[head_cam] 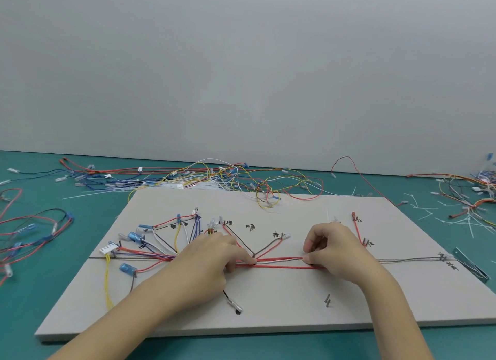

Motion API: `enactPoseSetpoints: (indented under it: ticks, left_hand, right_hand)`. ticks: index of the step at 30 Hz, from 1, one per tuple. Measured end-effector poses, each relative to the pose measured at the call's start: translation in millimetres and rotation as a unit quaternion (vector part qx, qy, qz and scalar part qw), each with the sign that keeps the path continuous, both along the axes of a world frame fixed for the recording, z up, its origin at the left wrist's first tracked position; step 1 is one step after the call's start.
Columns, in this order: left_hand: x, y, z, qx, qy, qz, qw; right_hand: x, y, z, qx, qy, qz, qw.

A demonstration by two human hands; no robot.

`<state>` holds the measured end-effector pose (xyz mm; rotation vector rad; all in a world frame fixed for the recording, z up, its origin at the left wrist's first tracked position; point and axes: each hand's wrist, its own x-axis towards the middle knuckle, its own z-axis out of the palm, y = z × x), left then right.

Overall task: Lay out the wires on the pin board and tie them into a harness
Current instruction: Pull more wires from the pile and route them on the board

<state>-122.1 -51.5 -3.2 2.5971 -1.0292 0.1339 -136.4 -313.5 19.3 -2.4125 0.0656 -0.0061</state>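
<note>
Pin board (268, 300) flat on teal table (40, 292). Wire bundle (279, 263) runs L–R across board centre. L hand (214, 260) fingers curled, pinching bundle at branch pt; R hand (330, 249) pinching same run further R. Hands apart. Loose wires (214, 177) heaped behind board.

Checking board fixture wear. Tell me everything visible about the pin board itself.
The pin board is a flat, pale grey rectangular slab, matte like card or foam, lying on the teal table. Black handwritten labels and a drawn line mark the routes; small metal pins stand in it. Routed wires run along its middle and fan out at its left. The left hand and right hand rest on it, fingers pinching the wires. Loose wires overlap its far edge.
</note>
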Motion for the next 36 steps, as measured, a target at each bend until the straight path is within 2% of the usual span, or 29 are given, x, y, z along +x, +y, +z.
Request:
enactPoseSetpoints:
  ticks: [2, 5, 9, 12, 17, 24, 26, 32, 36]
  left_hand:
    - [0, 1, 2, -0.023, 0.017, -0.002, 1.000]
    - [3, 10, 11, -0.109, 0.095, 0.016, 0.989]
    - [21, 42, 31, -0.176, 0.122, 0.084, 0.973]
    - [36, 83, 43, -0.122, 0.147, 0.136, 0.972]
    - [47, 135, 46, -0.020, 0.251, 0.184, 0.950]
    - [58, 169, 36, -0.004, 0.336, 0.205, 0.919]
    - [60, 176, 33, -0.004, 0.348, 0.210, 0.914]
    - [63, 181, 30, 0.079, 0.351, 0.208, 0.909]
    - [67, 191, 28, 0.075, 0.350, 0.203, 0.912]
  right_hand:
    - [1, 0, 0, 0.009, 0.002, 0.000, 1.000]
    - [0, -1, -2, 0.024, 0.004, -0.001, 1.000]
    - [1, -2, -7, 0.026, 0.004, 0.003, 1.000]
    - [2, -1, -9, 0.032, 0.013, 0.005, 0.999]
    - [2, 1, -10, 0.038, 0.014, 0.014, 0.999]
    - [1, 3, -10, 0.047, -0.008, 0.007, 0.999]
    - [1, 3, -9, 0.055, -0.014, 0.000, 0.998]
    - [1, 3, -10, 0.059, -0.022, -0.013, 0.998]
    - [1, 4, -10, 0.061, -0.025, -0.017, 0.998]
